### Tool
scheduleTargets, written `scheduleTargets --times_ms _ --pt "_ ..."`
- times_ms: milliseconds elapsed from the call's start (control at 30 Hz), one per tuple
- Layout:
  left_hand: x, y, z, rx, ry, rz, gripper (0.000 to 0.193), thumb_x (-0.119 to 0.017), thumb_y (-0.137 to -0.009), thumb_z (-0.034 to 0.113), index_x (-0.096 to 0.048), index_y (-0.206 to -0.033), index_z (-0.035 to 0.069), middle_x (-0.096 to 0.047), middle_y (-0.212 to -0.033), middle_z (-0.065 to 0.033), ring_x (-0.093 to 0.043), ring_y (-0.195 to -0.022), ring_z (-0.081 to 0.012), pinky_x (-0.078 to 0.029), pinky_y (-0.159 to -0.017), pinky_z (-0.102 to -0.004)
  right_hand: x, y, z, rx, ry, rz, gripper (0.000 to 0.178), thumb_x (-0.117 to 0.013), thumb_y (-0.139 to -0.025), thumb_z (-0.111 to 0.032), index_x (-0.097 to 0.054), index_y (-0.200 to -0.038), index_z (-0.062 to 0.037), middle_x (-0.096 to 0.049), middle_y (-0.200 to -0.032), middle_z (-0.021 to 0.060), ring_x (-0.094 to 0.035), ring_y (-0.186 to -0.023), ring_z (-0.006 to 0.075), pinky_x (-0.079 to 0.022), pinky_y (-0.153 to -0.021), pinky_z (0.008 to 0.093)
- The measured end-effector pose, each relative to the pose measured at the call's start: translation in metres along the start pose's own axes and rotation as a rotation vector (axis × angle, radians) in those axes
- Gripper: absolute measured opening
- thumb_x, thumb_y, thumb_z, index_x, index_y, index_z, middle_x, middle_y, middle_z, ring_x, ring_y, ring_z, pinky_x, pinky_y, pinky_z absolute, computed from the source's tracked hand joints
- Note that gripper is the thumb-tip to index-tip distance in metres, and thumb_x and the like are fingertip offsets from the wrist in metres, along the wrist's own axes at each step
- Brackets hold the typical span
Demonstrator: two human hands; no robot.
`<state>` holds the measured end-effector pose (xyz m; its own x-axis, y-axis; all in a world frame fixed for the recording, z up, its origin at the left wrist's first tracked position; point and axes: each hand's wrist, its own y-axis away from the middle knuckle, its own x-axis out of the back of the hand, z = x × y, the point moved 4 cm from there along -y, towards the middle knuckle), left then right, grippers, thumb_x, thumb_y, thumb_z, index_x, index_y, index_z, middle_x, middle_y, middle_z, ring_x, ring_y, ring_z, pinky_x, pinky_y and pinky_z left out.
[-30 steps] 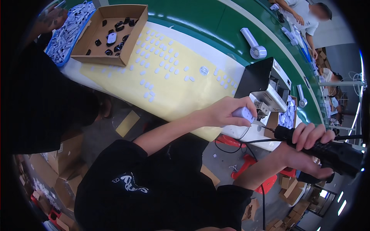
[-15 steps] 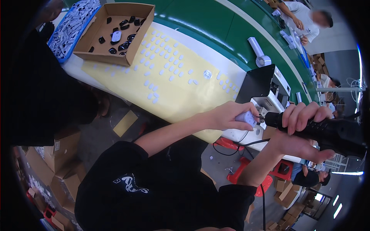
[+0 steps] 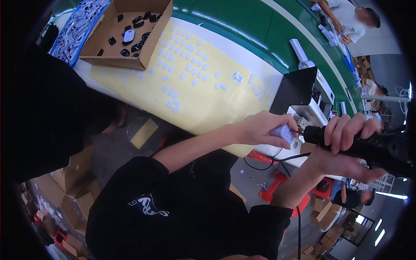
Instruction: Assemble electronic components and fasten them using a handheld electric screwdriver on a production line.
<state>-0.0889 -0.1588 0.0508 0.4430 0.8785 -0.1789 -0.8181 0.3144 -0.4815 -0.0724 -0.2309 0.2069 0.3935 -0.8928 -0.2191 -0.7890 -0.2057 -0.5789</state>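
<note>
My left hand (image 3: 268, 129) is closed around a small white plastic part (image 3: 284, 133) with a rounded body, held above the right end of the table. My right hand (image 3: 346, 145) grips a black electric screwdriver (image 3: 368, 149), lying sideways with its tip pointing left. The bit meets the end face of the white part, or lies right beside it; I cannot tell whether a screw is there. A black cable (image 3: 299, 234) hangs down near my right forearm. Just beyond my hands stands a black and white bench machine (image 3: 299, 93), partly hidden by them.
Many small white oval pieces lie in rows on the yellow sheet (image 3: 203, 112). A cardboard box (image 3: 145, 63) at the far left holds glossy black parts and one white part. Beside it sits a blue tray (image 3: 78, 54) heaped with pale parts. A red stool (image 3: 277, 184) stands below; co-workers (image 3: 353, 21) sit at right.
The whole view has shifted slightly, so table and boxes sit a little differently. Both hands keep the same hold, with the screwdriver still at the white part.
</note>
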Motion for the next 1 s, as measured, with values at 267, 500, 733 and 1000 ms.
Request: scheduleTargets --times_ms 267,500,733,1000 --pt "0.0 0.002 0.0 0.024 -0.012 -0.008 0.041 -0.074 -0.074 0.028 -0.052 -0.102 0.007 -0.063 -0.094 -0.0057 -0.062 -0.082 -0.0176 -0.046 -0.071 -0.0263 0.006 0.005 -0.007 0.062 -0.058 -0.047 0.07 -0.044 -0.07 -0.077 -0.039 -0.082 -0.0077 -0.036 -0.055 -0.0006 -0.033 -0.037 0.0058 -0.027 -0.034 0.0172" --pt "0.001 -0.001 -0.001 -0.059 -0.046 0.016 0.038 -0.073 -0.074 0.028 -0.055 -0.1 0.007 -0.061 -0.093 -0.0063 -0.061 -0.084 -0.0186 -0.046 -0.073 -0.0277 0.08 0.023 0.005 0.125 0.193 0.197 0.072 -0.036 -0.074 -0.079 -0.04 -0.082 -0.0068 -0.037 -0.054 0.0016 -0.035 -0.038 0.0099 -0.028 -0.034 0.0223" --pt "-0.002 -0.001 -0.007 -0.073 0.026 -0.006 0.034 -0.071 -0.076 0.027 -0.057 -0.098 0.006 -0.061 -0.092 -0.0065 -0.06 -0.085 -0.0199 -0.045 -0.074 -0.0286 0.107 0.041 0.036 0.091 0.36 0.412 0.071 -0.034 -0.075 -0.078 -0.04 -0.08 -0.0072 -0.036 -0.053 0.002 -0.035 -0.038 0.0096 -0.028 -0.035 0.021" --pt "0.001 -0.004 -0.006 -0.068 0.005 0.006 0.034 -0.071 -0.076 0.027 -0.056 -0.097 0.006 -0.061 -0.093 -0.0065 -0.06 -0.085 -0.0197 -0.045 -0.073 -0.0285 0.103 0.051 0.02 0.043 0.27 0.354 0.068 -0.034 -0.077 -0.076 -0.037 -0.077 -0.0081 -0.035 -0.051 0.0015 -0.035 -0.037 0.0091 -0.028 -0.034 0.0203"
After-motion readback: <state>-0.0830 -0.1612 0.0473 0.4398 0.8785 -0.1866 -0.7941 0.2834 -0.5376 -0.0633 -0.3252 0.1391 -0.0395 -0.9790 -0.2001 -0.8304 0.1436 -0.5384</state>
